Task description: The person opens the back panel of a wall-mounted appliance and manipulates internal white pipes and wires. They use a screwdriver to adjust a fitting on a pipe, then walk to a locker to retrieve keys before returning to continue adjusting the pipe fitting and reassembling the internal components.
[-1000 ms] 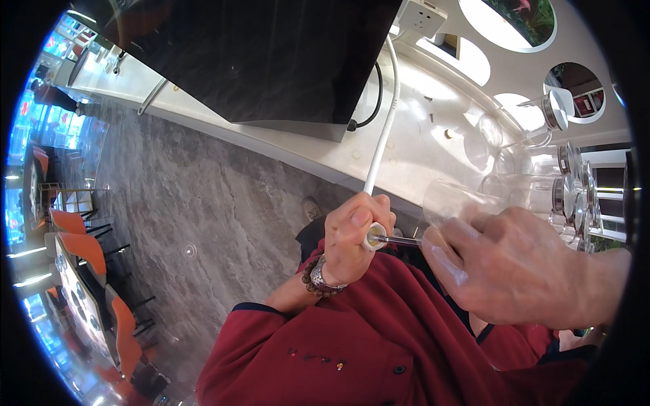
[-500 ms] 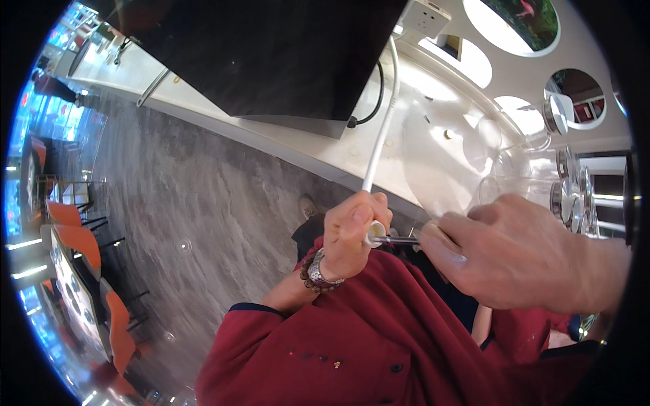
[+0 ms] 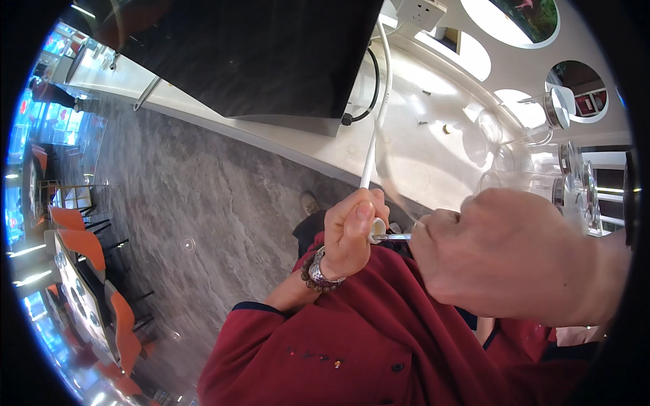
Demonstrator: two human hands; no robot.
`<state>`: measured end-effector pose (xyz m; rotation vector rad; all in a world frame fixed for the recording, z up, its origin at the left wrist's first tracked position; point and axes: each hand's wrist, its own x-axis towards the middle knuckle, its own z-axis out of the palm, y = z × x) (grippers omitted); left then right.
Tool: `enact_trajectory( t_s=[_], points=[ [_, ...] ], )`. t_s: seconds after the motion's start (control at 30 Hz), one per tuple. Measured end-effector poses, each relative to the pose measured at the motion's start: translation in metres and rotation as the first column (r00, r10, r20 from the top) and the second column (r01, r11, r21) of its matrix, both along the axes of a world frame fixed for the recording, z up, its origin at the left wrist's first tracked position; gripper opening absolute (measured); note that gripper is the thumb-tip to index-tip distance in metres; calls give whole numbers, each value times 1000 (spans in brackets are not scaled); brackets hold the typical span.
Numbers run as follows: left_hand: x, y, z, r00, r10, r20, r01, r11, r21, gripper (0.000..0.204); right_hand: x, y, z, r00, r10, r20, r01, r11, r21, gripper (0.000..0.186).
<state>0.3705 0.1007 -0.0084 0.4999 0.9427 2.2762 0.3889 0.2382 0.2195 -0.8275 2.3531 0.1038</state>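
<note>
My left hand (image 3: 349, 237) is closed round the end of a white cord (image 3: 371, 162), with a white round fitting (image 3: 376, 227) showing beside its thumb. A thin metal screwdriver (image 3: 396, 237) reaches sideways into this fitting from my right hand (image 3: 501, 257), which is closed on it with the handle hidden and the knuckles uppermost. A bracelet and a metal watch are on my left wrist, over my red clothing.
A large black panel (image 3: 250, 47) rests on a white counter (image 3: 440, 149). Behind are a power socket (image 3: 420, 15) and glass jugs (image 3: 548, 115). On the left, orange chairs (image 3: 84, 247) stand by tables on grey flooring (image 3: 189, 196), and a person (image 3: 54, 91) is farther off.
My right hand has turned over round the screwdriver, its back now more upward, and is slightly blurred. My left hand stays nearly in place. The white cord has shifted a little leftward.
</note>
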Motion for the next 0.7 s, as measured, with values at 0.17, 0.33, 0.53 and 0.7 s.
enact_trajectory(
  t_s=[0.17, 0.33, 0.53, 0.7],
  points=[
    [6, -3, -16, 988, -11, 156, 14, 1000, -17, 32, -2, 2, -8, 999, 43, -1, -43, 998, 47, 14],
    [-9, -7, 8, 943, -193, 272, 149, 974, 173, 40, 6, 15, -14, 983, -65, -173, 68, 998, 14, 17],
    [-10, -7, 25, 968, -132, 213, 132, 991, 16, 41, 9, 14, -19, 976, -98, -193, 100, 995, 1, 20],
    [-9, -10, 25, 971, -77, 225, 79, 997, 1, 41, 8, 10, -18, 987, -63, -148, 67, 998, 20, 25]
  ],
)
